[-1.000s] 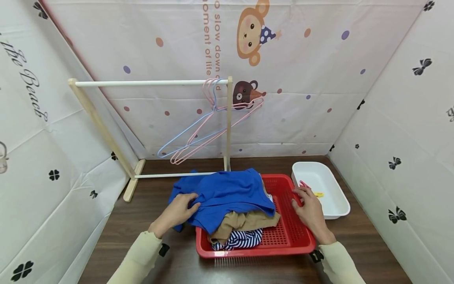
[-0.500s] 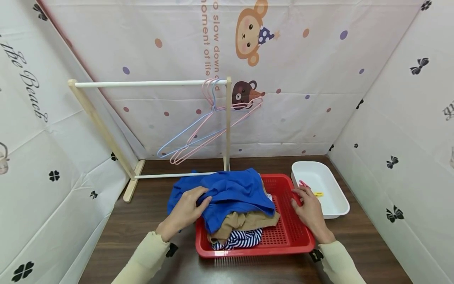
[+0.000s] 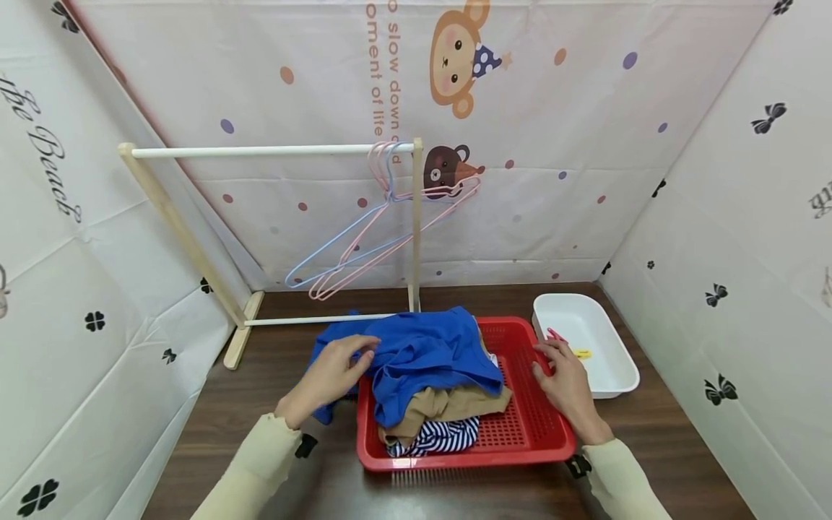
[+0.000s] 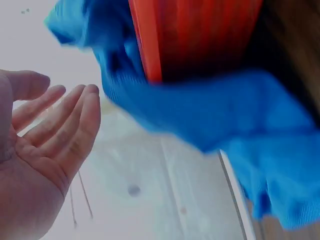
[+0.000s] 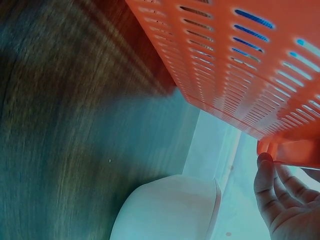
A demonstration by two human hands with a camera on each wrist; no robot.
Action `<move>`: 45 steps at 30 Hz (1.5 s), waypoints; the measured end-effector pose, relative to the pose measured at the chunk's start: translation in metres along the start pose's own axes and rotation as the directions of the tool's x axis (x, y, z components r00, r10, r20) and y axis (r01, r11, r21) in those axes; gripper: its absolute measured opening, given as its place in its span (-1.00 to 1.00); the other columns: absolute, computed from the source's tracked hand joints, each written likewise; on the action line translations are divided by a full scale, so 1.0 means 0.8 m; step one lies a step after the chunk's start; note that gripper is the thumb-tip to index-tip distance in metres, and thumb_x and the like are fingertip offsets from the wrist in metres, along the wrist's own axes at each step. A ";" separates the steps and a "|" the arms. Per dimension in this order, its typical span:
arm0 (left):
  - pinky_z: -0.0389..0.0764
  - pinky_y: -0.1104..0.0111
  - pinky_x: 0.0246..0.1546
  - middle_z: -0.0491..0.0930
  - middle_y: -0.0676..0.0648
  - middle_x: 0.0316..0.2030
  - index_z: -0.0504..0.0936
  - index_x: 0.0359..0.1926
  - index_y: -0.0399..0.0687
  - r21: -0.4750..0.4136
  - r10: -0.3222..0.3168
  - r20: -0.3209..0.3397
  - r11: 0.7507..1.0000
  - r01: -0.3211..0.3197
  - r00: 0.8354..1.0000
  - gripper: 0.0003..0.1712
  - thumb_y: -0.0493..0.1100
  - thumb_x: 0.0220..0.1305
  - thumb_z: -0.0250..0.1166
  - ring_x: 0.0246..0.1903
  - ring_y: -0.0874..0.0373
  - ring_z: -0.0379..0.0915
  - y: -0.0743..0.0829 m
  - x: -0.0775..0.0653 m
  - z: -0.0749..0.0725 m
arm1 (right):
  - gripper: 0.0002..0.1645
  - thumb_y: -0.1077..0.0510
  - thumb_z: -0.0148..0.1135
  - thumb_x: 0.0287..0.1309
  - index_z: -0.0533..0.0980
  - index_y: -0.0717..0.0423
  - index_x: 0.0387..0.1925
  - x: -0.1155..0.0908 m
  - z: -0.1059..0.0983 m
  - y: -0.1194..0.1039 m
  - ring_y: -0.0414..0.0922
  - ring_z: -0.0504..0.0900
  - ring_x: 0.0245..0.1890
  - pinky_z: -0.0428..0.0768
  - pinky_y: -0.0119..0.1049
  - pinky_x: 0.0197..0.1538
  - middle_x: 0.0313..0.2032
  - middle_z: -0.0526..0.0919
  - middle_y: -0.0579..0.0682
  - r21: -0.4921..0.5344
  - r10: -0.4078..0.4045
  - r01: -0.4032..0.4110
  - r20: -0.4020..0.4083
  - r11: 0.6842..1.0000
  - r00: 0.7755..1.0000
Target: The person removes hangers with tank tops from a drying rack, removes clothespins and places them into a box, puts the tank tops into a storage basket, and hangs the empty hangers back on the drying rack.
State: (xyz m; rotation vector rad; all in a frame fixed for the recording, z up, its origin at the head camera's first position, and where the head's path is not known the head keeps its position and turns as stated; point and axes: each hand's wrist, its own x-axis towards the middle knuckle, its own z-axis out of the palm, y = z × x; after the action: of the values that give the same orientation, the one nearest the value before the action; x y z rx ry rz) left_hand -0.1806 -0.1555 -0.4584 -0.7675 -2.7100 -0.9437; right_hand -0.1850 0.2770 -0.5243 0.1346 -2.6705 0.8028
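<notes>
A blue top (image 3: pixel 429 343) with ribbed edges lies heaped over the left side of a red plastic basket (image 3: pixel 494 458), part of it hanging outside. Under it are a khaki garment (image 3: pixel 455 406) and a navy-and-white striped one (image 3: pixel 448 436). My left hand (image 3: pixel 331 372) is at the blue top's left part, thumb and fingers apart; in the left wrist view the hand (image 4: pixel 47 145) shows a bare palm and nearly straight fingers, beside the cloth. My right hand (image 3: pixel 567 383) grips the basket's right rim, and its fingers (image 5: pixel 267 187) show at that rim in the right wrist view.
A white tub (image 3: pixel 611 347) stands right of the basket, with a pink and a yellow clip (image 3: pixel 581 354) inside. Behind is a wood-and-white drying rack (image 3: pixel 273 151), with pink and blue hangers (image 3: pixel 338 238) at its right end. Patterned cloth walls enclose the dark wooden table (image 3: pixel 227 440).
My left hand moved right with the blue cloth, folding its left part inward, then let go and drew back left. My right hand has stayed on the basket rim.
</notes>
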 end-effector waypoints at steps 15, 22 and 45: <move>0.56 -0.06 0.07 0.45 -0.23 0.28 0.35 0.37 -0.02 -0.063 -0.185 0.251 0.976 0.207 0.950 -0.27 -0.30 0.18 0.37 0.13 -0.19 0.52 -0.077 -0.008 0.008 | -0.58 0.28 0.33 0.10 0.57 0.25 0.04 0.003 -0.003 -0.004 0.08 0.60 -0.19 0.68 0.03 -0.17 0.11 0.51 0.21 0.013 0.014 -0.014 0.009 1.000 1.000; 0.64 0.10 -0.10 0.69 -0.11 -0.12 0.63 -0.07 -0.07 0.024 -0.143 0.096 0.990 0.141 0.985 -0.72 -0.37 0.19 0.33 -0.14 0.04 0.61 -0.075 -0.005 0.012 | -0.59 0.27 0.32 0.11 0.57 0.25 0.04 0.002 -0.003 -0.004 0.10 0.62 -0.18 0.68 0.04 -0.15 0.12 0.51 0.23 0.016 0.028 -0.028 0.021 0.999 0.999; 0.66 0.28 -0.19 0.66 -0.04 -0.19 0.62 -0.14 -0.11 0.035 0.227 -0.214 0.974 -0.225 0.950 -0.78 -0.35 0.17 0.31 -0.24 0.18 0.57 0.058 0.035 -0.004 | -0.57 0.29 0.37 0.02 0.59 0.28 0.00 -0.001 -0.002 -0.004 0.02 0.60 -0.25 0.63 -0.09 -0.24 0.06 0.55 0.23 -0.022 -0.007 0.007 -0.008 1.000 1.000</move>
State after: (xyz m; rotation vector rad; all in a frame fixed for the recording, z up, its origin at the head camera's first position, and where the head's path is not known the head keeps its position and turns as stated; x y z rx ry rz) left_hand -0.1805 -0.1145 -0.4224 -0.8935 -2.3786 -0.9014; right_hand -0.1834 0.2748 -0.5216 0.1349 -2.6692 0.7695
